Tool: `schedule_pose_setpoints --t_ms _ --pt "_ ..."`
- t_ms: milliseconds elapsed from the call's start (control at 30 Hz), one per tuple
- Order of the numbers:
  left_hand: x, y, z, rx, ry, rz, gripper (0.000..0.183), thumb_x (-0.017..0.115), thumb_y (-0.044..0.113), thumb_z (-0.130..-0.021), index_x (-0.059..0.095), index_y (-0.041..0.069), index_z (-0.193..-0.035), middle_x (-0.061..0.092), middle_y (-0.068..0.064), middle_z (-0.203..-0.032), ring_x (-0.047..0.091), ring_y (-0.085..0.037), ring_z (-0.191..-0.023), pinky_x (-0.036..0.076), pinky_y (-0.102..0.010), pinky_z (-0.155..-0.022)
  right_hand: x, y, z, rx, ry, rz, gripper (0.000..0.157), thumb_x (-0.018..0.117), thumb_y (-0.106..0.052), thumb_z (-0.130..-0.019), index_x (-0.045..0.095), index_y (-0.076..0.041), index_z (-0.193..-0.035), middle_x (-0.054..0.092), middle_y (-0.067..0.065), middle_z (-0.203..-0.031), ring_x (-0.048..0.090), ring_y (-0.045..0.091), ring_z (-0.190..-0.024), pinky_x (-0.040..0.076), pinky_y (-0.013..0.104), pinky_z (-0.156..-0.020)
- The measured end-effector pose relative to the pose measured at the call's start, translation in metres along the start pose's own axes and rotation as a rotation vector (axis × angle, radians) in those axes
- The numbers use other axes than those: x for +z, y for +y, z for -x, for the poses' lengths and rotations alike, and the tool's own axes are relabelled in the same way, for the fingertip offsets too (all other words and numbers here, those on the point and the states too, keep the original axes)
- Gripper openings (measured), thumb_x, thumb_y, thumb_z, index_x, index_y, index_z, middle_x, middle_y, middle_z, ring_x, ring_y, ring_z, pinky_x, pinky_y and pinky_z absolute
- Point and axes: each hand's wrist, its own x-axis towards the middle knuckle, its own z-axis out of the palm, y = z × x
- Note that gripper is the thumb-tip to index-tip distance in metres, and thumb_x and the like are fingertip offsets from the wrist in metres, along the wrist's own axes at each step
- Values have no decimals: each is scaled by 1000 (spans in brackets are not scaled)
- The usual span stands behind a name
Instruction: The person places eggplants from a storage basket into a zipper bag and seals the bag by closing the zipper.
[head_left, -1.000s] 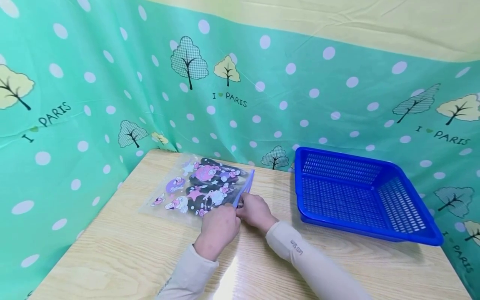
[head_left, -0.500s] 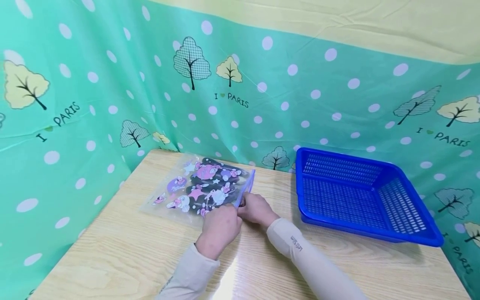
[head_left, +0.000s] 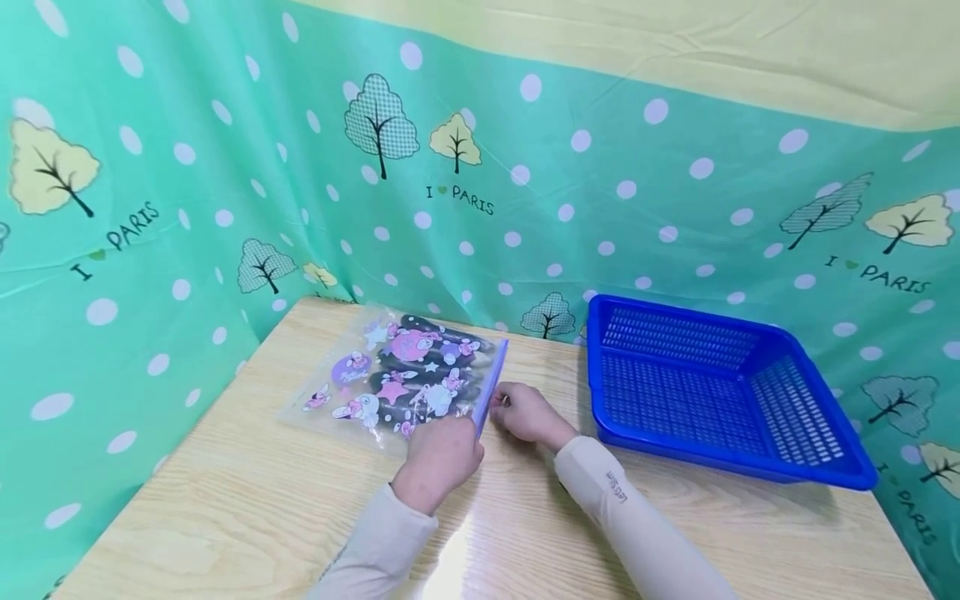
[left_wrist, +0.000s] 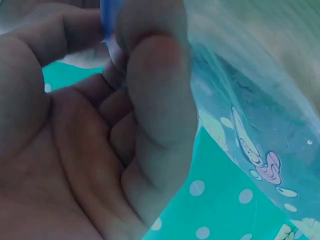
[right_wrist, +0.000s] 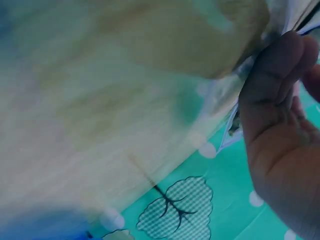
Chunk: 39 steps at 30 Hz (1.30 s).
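Observation:
A clear zip bag (head_left: 352,367) printed with cartoon characters and stars lies on the table in the head view, with dark, long-shaped contents inside. Along its right side runs a purple zip strip (head_left: 493,371). My left hand (head_left: 442,454) grips the near end of that strip; in the left wrist view the strip's end (left_wrist: 110,20) shows between thumb and fingers. Close beside the strip is my right hand (head_left: 528,414), fingers bent, fingertips right at the bag's edge. I cannot tell whether they pinch it. In the right wrist view the fingers (right_wrist: 277,65) overlap the bag's edge.
A blue perforated plastic basket (head_left: 596,375) stands on the right of the wooden table (head_left: 225,500). Behind and to the left hangs a green curtain (head_left: 300,150) with dots and trees, close against the table's back edge.
My right hand has moved slightly right and away from the near corner of the bag. The purple strip now looks straighter and flatter. My left hand keeps its hold on the strip's near end.

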Motion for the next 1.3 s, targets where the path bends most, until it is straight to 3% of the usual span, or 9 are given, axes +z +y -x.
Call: schedule_pose_setpoints --t_ms 167,267,433,567,767,833,933,1067,1300 --pt "7 -2 -3 29 -138 21 13 70 14 -86 66 4 -79 58 -6 -67 58 -24 -59 53 -43 -56 -3 -3 15 0 80 103 6 63 -8 -95 60 -10 -90 52 -1 -65 49 15 -57 43 31 -53" --pt "10 -5 -4 25 -196 62 8 70 11 -85 68 3 -86 64 -9 -75 62 -27 -67 54 -44 -62 -1 -11 28 -95 -8 128 13 63 -9 -97 62 -9 -110 54 -1 -66 51 14 -56 47 32 -54" --pt "9 -8 -3 25 -271 134 20 73 10 -77 69 1 -95 65 -8 -80 63 -27 -73 54 -48 -70 4 -21 50 -270 -174 273 35 61 -9 -96 62 -6 -131 69 6 -89 65 19 -78 55 40 -77" --pt "5 -7 1 14 -316 152 25 73 6 -75 66 0 -98 63 -8 -79 61 -26 -72 54 -50 -73 5 -23 58 -282 -233 394 38 61 -11 -95 64 -5 -132 72 10 -108 69 26 -98 54 40 -89" --pt "5 -2 4 27 -320 151 40 69 0 -77 63 -8 -116 65 -12 -84 61 -26 -72 56 -49 -72 4 -24 64 -246 -234 417 43 63 -16 -96 61 -7 -137 71 11 -112 68 27 -102 53 40 -91" --pt "5 -2 3 39 -304 147 36 69 1 -77 65 -8 -112 65 -11 -83 61 -26 -72 56 -48 -73 6 -24 64 -251 -195 392 42 64 -16 -96 60 -7 -137 71 11 -113 68 26 -102 53 40 -90" --pt "-1 -8 -1 64 -253 154 22 68 4 -81 68 -3 -102 64 -8 -80 61 -26 -72 55 -47 -73 9 -25 61 -275 -118 295 40 65 -12 -96 61 -6 -135 70 3 -93 66 17 -82 54 35 -79" --pt "-22 -17 -5 83 -157 191 14 71 17 -91 67 6 -97 61 -2 -82 59 -21 -73 53 -43 -70 11 -31 53 -285 -15 101 33 65 -10 -97 66 -8 -130 64 -3 -82 53 7 -67 49 27 -67" --pt "-62 -32 -11 189 192 292 9 69 7 -89 68 8 -98 59 -2 -92 55 -21 -85 47 -43 -83 6 -58 32 -349 369 -105 15 67 -10 -97 76 -7 -109 74 5 -97 65 13 -76 55 29 -70"
